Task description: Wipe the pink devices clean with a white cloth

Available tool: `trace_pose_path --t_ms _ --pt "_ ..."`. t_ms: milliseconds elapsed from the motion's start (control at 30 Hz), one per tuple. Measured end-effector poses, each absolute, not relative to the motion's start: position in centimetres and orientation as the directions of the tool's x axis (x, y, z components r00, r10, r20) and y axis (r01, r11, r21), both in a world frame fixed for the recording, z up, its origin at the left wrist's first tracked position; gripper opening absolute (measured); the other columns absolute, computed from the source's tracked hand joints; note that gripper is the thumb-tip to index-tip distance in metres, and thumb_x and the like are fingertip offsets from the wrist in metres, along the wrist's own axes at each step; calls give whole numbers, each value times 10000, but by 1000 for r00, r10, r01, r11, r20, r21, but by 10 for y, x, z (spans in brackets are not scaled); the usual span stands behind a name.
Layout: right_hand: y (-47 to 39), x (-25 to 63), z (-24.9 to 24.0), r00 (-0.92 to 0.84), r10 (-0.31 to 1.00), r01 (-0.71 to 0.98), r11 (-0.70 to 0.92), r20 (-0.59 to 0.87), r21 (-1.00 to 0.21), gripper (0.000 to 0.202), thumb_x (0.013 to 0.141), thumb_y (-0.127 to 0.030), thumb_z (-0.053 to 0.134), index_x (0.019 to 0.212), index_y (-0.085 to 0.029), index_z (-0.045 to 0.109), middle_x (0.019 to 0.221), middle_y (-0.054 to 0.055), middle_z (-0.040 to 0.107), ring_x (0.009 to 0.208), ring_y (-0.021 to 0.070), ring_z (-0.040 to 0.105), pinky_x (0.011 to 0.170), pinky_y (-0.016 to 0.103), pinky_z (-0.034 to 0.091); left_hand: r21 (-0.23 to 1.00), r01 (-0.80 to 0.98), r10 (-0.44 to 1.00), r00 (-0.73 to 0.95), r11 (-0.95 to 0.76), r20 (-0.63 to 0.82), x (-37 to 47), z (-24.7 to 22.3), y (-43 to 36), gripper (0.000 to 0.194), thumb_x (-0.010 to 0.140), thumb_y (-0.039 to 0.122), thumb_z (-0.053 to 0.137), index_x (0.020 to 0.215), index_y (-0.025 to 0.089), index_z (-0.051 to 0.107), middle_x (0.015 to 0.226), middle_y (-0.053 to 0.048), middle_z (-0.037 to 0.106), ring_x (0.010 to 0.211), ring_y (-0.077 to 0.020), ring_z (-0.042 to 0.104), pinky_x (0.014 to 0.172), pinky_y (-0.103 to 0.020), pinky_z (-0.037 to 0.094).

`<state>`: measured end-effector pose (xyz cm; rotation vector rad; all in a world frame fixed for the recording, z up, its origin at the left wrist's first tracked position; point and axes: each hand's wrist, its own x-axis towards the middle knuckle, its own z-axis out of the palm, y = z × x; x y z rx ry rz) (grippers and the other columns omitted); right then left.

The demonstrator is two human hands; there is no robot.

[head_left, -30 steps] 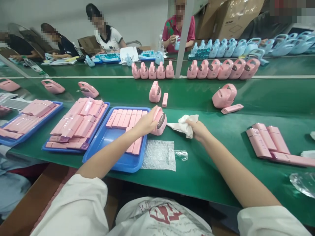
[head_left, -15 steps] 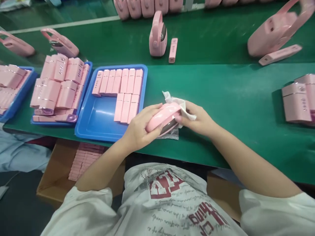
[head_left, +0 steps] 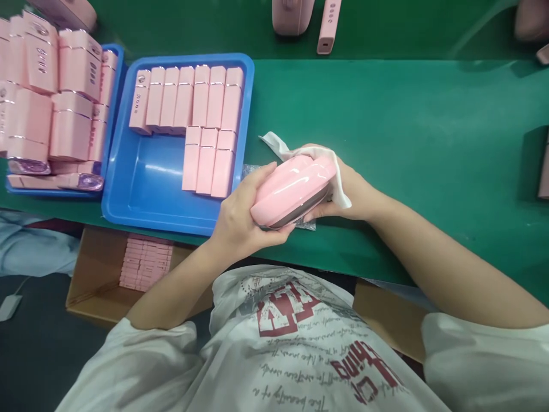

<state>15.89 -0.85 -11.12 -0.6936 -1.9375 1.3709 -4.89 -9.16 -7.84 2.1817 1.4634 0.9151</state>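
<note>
A glossy pink rounded device (head_left: 291,191) with a dark panel along its lower side is held between my hands, above the front of the green table. My left hand (head_left: 240,214) wraps round its left end, thumb below and fingers on top. At the right end my right hand (head_left: 354,191) presses a white cloth (head_left: 338,171) against the device; some of its fingers are hidden behind cloth and device. Part of a clear plastic bag (head_left: 306,223) shows on the table underneath.
Left of my hands, a blue tray (head_left: 150,212) contains rows of slim pink boxes (head_left: 214,160). Another blue tray (head_left: 114,86) beside it is heaped with pink pieces (head_left: 72,123). Pink devices (head_left: 294,14) stand at the back. Below the table is a cardboard box (head_left: 94,274) with pink pieces.
The view has tilted down and come closer. The pink device has turned in my hands, showing more of its glossy top, and the cloth now wraps over its right end.
</note>
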Motion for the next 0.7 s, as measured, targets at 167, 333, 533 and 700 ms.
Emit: trace_pose_path --t_ms 167,333,533,700 --pt "-13 156 -103 -635 751 6 239 181 -971 835 547 -500 846 1244 -192 503 1293 75 530 1220 272 511 1063 437 406 631 672 920 248 -389 303 -49 -75 -89 733 683 383 758 1323 236 432 1306 -64 551 1176 -266 569 1026 -389 490" --pt "-14 156 -96 -603 789 58 188 116 -980 812 580 -548 813 1238 -189 501 1237 51 565 1199 276 527 1053 455 406 625 653 903 293 -429 313 -53 -77 -82 737 691 361 766 1328 242 416 1314 -73 534 1201 -267 552 1035 -381 486" --pt "-12 156 -105 -604 783 75 244 151 -967 870 562 -531 837 1278 -211 461 1357 99 484 1272 301 460 1110 461 366 653 613 895 339 -444 291 -63 -78 -72 792 694 409 763 1357 253 357 1288 -86 517 1222 -279 534 1051 -405 463" --pt "-18 156 -113 -592 781 56 288 200 -956 967 572 -567 819 1356 -197 390 1393 101 443 1332 313 393 1144 483 300 628 605 868 405 -490 288 -67 -75 -75 800 694 408 768 1361 224 366 1283 -111 517 1201 -281 541 1026 -427 476"
